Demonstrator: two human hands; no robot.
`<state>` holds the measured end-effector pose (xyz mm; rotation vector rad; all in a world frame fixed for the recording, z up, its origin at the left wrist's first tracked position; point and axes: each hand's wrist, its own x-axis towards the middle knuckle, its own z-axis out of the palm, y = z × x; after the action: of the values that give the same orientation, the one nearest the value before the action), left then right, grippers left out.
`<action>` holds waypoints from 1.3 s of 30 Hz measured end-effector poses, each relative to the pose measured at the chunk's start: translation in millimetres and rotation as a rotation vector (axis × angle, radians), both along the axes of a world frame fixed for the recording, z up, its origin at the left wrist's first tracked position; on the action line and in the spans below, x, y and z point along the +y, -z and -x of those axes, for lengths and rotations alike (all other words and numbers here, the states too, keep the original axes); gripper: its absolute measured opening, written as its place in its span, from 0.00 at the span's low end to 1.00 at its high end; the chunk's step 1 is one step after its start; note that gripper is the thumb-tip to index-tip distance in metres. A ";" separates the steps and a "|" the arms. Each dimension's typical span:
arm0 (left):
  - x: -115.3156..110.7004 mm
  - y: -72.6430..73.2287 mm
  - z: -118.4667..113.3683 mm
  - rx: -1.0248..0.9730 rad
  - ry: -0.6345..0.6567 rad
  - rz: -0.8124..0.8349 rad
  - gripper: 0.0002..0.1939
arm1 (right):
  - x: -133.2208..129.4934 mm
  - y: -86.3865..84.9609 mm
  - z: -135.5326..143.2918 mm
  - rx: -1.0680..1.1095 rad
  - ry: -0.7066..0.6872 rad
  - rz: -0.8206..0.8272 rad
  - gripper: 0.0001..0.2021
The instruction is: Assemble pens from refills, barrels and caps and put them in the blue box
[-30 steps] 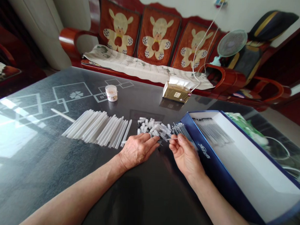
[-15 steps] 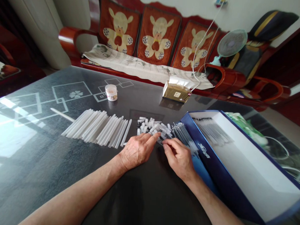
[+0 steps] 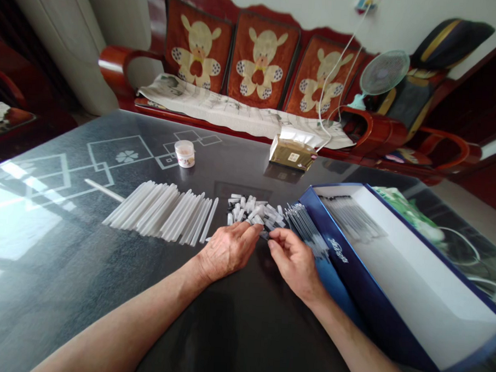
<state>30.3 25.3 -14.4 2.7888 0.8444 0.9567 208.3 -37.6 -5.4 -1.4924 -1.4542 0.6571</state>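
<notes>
My left hand (image 3: pixel 231 246) is closed, fingers curled down over what looks like a translucent pen barrel (image 3: pixel 208 239); only a pale end pokes out by the wrist side. Close by on the right, my right hand (image 3: pixel 294 259) pinches thumb against forefinger at a small dark piece, too hidden to name. Just beyond the fingertips lies a heap of clear pen caps with black parts (image 3: pixel 251 209). Left of it, white translucent pen barrels (image 3: pixel 160 210) lie side by side in a row. Thin pen refills (image 3: pixel 306 227) are bunched to the right of my right hand.
A long blue box (image 3: pixel 396 269) with a white inside stands along the right, several refills (image 3: pixel 353 218) in its far end. Farther back on the dark table are a tissue pack (image 3: pixel 292 154) and a small white tub (image 3: pixel 184 155). A green plastic bag (image 3: pixel 411 212) lies behind the box.
My left forefinger, stretched out toward the caps before, has bent down beside the other fingers. The right hand has barely moved and keeps its pinch.
</notes>
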 end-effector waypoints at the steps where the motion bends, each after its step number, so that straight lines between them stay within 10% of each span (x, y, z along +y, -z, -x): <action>1: -0.1 0.0 0.1 0.003 0.001 0.001 0.12 | 0.7 -0.5 0.4 0.109 0.018 0.039 0.10; 11: -1.4 -2.3 0.0 0.051 0.015 0.028 0.12 | 2.9 3.5 3.7 0.540 0.047 0.160 0.12; 39: 2.2 -0.1 -0.2 -0.045 0.106 0.044 0.12 | 0.0 6.1 0.8 0.129 -0.031 -0.002 0.08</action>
<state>30.5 27.5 -14.3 2.7326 0.6954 0.9680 207.5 -37.6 -11.5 -1.4020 -1.3808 0.7571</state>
